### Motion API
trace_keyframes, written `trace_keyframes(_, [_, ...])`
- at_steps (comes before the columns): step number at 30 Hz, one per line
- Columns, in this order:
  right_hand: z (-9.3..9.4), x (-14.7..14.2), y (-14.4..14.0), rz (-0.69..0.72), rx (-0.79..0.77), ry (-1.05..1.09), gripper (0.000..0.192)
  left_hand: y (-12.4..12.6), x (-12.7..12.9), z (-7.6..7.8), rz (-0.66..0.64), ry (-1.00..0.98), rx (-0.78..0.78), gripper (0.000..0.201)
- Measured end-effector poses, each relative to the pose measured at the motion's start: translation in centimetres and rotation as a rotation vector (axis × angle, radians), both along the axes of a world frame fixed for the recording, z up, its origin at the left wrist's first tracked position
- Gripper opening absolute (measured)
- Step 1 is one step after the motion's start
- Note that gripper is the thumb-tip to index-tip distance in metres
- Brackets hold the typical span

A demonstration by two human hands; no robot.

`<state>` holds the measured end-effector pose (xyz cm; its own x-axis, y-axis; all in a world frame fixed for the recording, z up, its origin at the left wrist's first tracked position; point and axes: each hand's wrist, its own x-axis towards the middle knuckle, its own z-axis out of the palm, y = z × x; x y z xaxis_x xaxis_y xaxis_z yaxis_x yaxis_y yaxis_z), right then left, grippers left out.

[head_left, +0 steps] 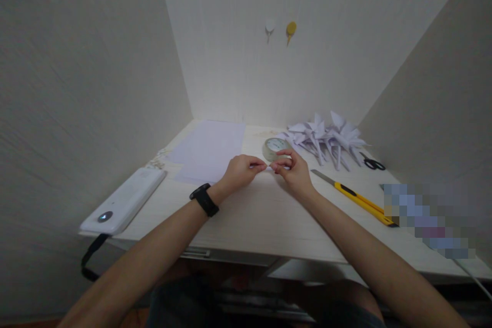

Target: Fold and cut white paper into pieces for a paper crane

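Over the middle of the white desk (253,220), my left hand (244,170) and my right hand (294,170) meet, fingertips nearly touching. Each pinches an end of a small white piece (269,166), apparently paper and mostly covered by the fingers. A black watch (204,200) is on my left wrist. Just behind my right hand lies a roll of clear tape (270,149). White paper sheets (215,146) are spread flat beyond my left hand. To the right of my right hand, a yellow utility knife (361,202) rests with its blade out.
Folded white paper shapes (326,138) are heaped at the back right, beside black-handled scissors (373,164). A white box-like device (125,200) lies at the left edge. A blurred-out object (426,220) is at the right. Walls enclose the desk; two hooks (291,28) hang behind.
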<state>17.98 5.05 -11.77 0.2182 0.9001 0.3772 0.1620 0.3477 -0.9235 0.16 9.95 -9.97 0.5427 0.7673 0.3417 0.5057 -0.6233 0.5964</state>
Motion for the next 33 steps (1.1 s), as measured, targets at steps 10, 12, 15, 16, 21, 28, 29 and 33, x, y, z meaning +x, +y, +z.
trace_keyframes(10, [-0.1,0.2,0.0,-0.021,0.038,-0.037,0.043,-0.9,0.4,0.4,0.025,0.004,0.042,0.022])
trace_keyframes(12, [0.0,0.1,-0.1,-0.019,0.022,-0.023,0.044,-1.0,0.5,0.4,0.034,0.023,0.049,0.022])
trace_keyframes(15, [0.1,0.1,0.0,-0.033,-0.021,0.006,0.046,-1.2,0.5,0.4,0.042,0.047,0.068,0.022])
trace_keyframes(16, [0.1,0.1,0.0,-0.029,-0.033,0.017,0.047,-1.2,0.6,0.4,0.041,0.053,0.074,0.022])
trace_keyframes(21, [0.1,0.2,0.2,-0.009,-0.063,0.042,0.048,-1.2,0.5,0.3,0.012,0.033,0.092,0.022])
trace_keyframes(28, [0.5,0.1,0.1,-0.057,-0.068,0.059,0.047,-0.3,0.2,-0.3,-0.014,-0.082,-0.029,0.020])
trace_keyframes(29, [0.6,0.2,0.0,-0.053,-0.068,0.054,0.047,-0.2,0.2,-0.4,-0.010,-0.089,-0.048,0.020])
trace_keyframes(33, [0.9,0.4,0.0,0.040,-0.117,0.054,0.048,-0.2,0.1,-0.4,0.008,-0.092,-0.029,0.018])
